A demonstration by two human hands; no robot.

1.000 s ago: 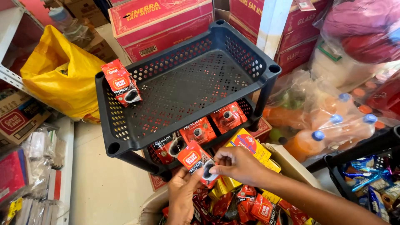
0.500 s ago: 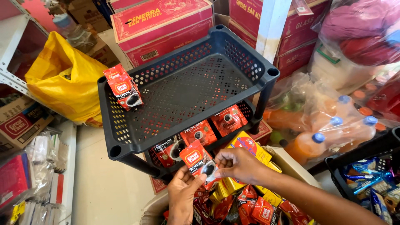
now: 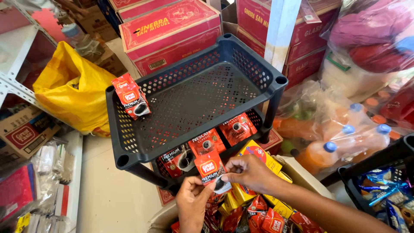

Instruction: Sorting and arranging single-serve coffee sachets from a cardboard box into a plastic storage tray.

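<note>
Both hands grip one red coffee sachet point(image 3: 210, 170) in front of a dark plastic rack. My left hand point(image 3: 192, 203) pinches its lower edge from below. My right hand point(image 3: 250, 172) holds its right side, over a box of red and yellow sachets point(image 3: 254, 213). The rack's top tray point(image 3: 129, 138) holds one red sachet strip point(image 3: 131, 97) leaning in its left back corner. On the lower tray, several red coffee packs point(image 3: 207, 143) stand in a row.
Red cardboard cartons point(image 3: 168, 30) stack behind the rack. A yellow plastic bag point(image 3: 73, 90) lies at the left beside a white metal shelf point(image 3: 13, 82). Wrapped orange drink bottles point(image 3: 340, 138) sit at the right, and another dark rack point(image 3: 379, 190) with blue packets.
Both hands have kept hold of the red sachet, shifting it slightly right and lower in front of the rack. The camera has drifted a little, so the rack sits further right.
</note>
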